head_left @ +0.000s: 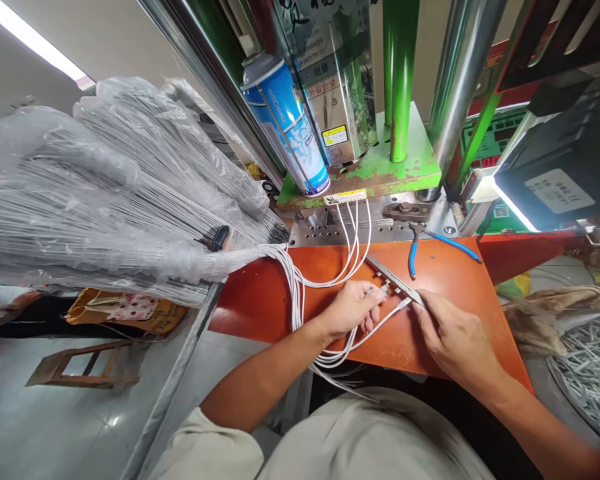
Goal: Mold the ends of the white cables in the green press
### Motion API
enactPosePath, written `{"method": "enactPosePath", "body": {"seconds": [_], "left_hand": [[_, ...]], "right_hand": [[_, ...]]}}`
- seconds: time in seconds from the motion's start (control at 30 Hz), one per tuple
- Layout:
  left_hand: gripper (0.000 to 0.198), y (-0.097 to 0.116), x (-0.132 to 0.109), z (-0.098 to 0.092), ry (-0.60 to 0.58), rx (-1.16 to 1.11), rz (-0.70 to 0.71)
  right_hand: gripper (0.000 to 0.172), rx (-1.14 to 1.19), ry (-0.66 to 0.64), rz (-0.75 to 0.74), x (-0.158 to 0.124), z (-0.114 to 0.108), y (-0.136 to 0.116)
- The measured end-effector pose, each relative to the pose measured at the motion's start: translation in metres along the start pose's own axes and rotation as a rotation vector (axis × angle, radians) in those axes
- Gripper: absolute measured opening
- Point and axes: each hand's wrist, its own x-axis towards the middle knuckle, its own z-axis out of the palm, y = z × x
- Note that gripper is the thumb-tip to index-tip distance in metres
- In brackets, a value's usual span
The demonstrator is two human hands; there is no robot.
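Observation:
My right hand (447, 328) grips the near end of a slim metal bar (393, 278) with small slots along it, held slantwise over the orange work surface (445, 293). One white cable (384, 319) runs to the bar close to my right fingers. My left hand (357, 308) is closed in a pinch on a small connector end (384, 292) at the bar's left edge; the fingers partly hide it. A bunch of white cables (295, 287) loops across the surface and under my left wrist.
Blue-handled pliers (413, 260) lie behind the bar. Several cables enter the green press (360, 179), where a blue spray can (290, 127) stands. Plastic-wrapped cable bundles (105, 187) fill the left. A lit lamp (555, 167) and a container of white scraps (595, 367) are on the right.

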Motion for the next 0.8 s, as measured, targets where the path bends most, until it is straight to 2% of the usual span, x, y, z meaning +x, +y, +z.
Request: {"method": "enactPosePath", "body": {"seconds": [0.43, 0.5, 0.63, 0.8], "left_hand": [[0.039, 0.003, 0.009, 0.012, 0.084, 0.011, -0.005], [0.039, 0.004, 0.009, 0.009, 0.035, -0.022, -0.029], [0.035, 0.009, 0.008, -0.008, -0.151, -0.054, -0.124], [0.031, 0.011, 0.01, -0.016, -0.119, -0.039, -0.134]], "right_hand": [[0.031, -0.012, -0.084, -0.083, -0.002, 0.002, 0.003], [0.03, 0.019, -0.089, -0.073, -0.003, 0.002, 0.003], [0.026, 0.065, -0.036, 0.005, -0.003, 0.002, 0.004], [0.026, 0.099, -0.027, 0.002, -0.003, 0.002, 0.006]]}}
